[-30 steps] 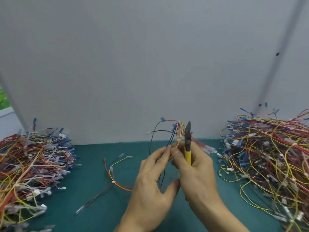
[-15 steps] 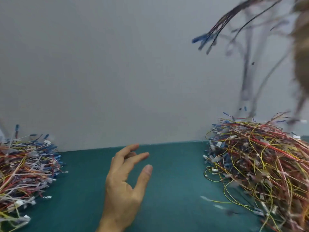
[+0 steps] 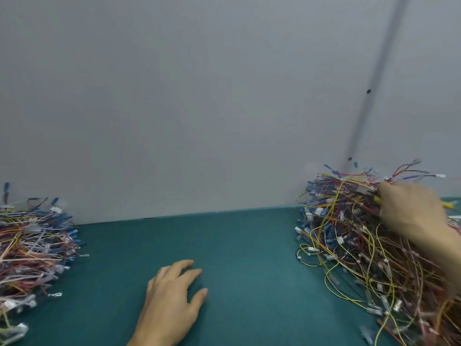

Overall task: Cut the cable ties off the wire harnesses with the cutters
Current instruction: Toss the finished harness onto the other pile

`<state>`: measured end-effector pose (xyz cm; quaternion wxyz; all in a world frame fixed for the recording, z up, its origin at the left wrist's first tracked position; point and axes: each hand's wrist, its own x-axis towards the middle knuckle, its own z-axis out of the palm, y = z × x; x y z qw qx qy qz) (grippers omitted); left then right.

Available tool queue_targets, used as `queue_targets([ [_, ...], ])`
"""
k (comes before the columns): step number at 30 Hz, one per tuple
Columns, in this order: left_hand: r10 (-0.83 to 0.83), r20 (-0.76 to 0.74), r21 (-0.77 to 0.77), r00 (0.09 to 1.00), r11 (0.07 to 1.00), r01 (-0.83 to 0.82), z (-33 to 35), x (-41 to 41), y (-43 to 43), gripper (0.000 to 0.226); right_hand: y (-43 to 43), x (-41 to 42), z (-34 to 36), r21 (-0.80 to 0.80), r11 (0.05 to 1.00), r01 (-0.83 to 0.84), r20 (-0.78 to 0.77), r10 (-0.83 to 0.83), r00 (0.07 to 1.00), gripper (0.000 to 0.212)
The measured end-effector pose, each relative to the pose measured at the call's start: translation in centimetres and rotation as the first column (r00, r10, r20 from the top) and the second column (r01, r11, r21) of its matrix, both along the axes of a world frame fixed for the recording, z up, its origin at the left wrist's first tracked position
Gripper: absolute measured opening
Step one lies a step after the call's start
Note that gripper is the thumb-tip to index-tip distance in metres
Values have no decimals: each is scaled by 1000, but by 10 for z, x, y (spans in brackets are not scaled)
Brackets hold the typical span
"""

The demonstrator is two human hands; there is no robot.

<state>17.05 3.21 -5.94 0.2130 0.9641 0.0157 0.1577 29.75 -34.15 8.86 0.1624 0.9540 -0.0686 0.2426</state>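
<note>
Left hand is resting open on the green mat; my blurry right hand grips yellow cutters atop the harness pile.

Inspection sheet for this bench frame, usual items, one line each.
Surface: green mat, running back to the wall.
Job's things: right pile of wire harnesses; left pile; cutters seen only as blurred yellow bits either side of the right hand; cable ties too small to tell.
Clutter: loose connector beside the left pile.
Grippers: left hand relaxed over the mat, holding nothing; right hand on the right pile, apparently gripping the cutters.
Cables: nothing seen beyond harness wires.
Surroundings: grey wall, dark stripe.
</note>
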Motion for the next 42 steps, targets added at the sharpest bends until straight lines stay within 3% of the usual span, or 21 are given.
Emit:
queue_targets([
  [2, -5, -35, 16, 999, 1000, 6, -6, 0, 2, 43, -19, -6, -36, 10, 1000, 2, -54, -1, 999, 13],
  [4, -19, -56, 43, 998, 999, 21, -8, 0, 2, 43, -23, 8, -27, 106, 993, -45, 26, 42, 999, 11],
  [9, -29, -84, 73, 996, 997, 35, -11, 1, 4, 43, -29, 16, -26, 328, 939, -100, 43, 91, 995, 13],
  [11, -31, -89, 79, 996, 996, 38, -11, 1, 5, 44, -36, 21, -26, 309, 947, -88, 107, 58, 993, 21],
  [16, -35, -91, 94, 995, 995, 44, -11, 2, 7, 45, -48, 29, -39, 130, 990, 61, -52, -55, 997, 34],
  [19, -40, -91, 96, 995, 994, 49, -13, 2, 7, 45, -55, 35, -27, 173, 982, 79, -94, -64, 994, 30],
  [25, -47, -89, 101, 995, 993, 56, -14, 2, 7, 46, -28, 6, 24, 145, 988, -59, 169, 34, 985, 17],
  [29, -48, -94, 102, 994, 993, 58, -14, 2, 8, 45, 43, -46, 39, 139, 960, -243, 384, 174, 907, 19],
  [31, -50, -99, 106, 994, 992, 60, -13, 2, 8, 45, 86, -75, 34, 84, 932, -351, 411, 289, 865, 18],
  [33, -50, -104, 110, 993, 992, 62, -13, 2, 9, 46, 122, -91, 20, 103, 883, -459, 318, 408, 856, 15],
  [36, -53, -107, 88, 993, 994, 63, -14, 3, 10, 46, 165, -98, -28, 146, 824, -547, 63, 544, 837, 12],
  [42, -39, -110, 98, 993, 994, 50, -12, 4, 9, 46, 190, -108, -114, 264, 747, -610, -81, 647, 758, 41],
])
